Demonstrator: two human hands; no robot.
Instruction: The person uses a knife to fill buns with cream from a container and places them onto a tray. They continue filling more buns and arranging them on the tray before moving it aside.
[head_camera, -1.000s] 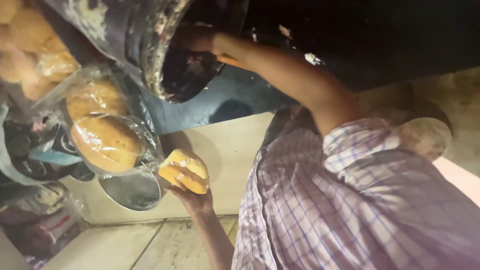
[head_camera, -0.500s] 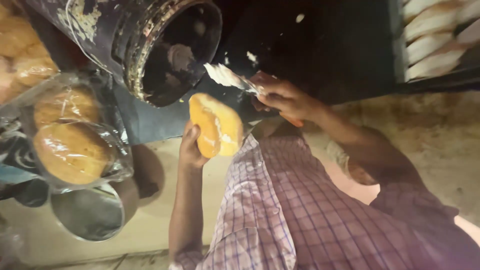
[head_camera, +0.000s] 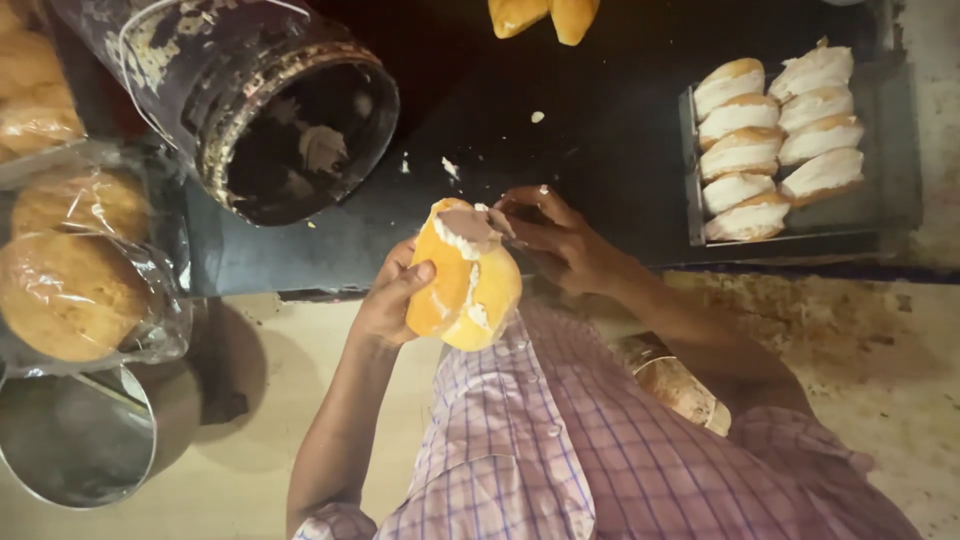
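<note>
Here, one split bun (head_camera: 463, 275) in left hand (head_camera: 392, 300), right hand (head_camera: 555, 235) spreading — nine filled buns (head_camera: 775, 135) trayed.

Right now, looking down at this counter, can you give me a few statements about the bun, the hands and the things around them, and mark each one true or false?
1. The left hand holds a split bun. True.
2. The right hand is reaching into the dark can. False: it is at the top of the bun, spreading white cream with a tool that is hard to make out.
3. The tray on the right holds filled buns. True: they lie in two rows with white cream showing.
4. The buns at the far left lie bare on the counter. False: the bagged buns are wrapped in clear plastic.
5. The metal bowl at lower left is full of cream. False: it looks empty.
</note>
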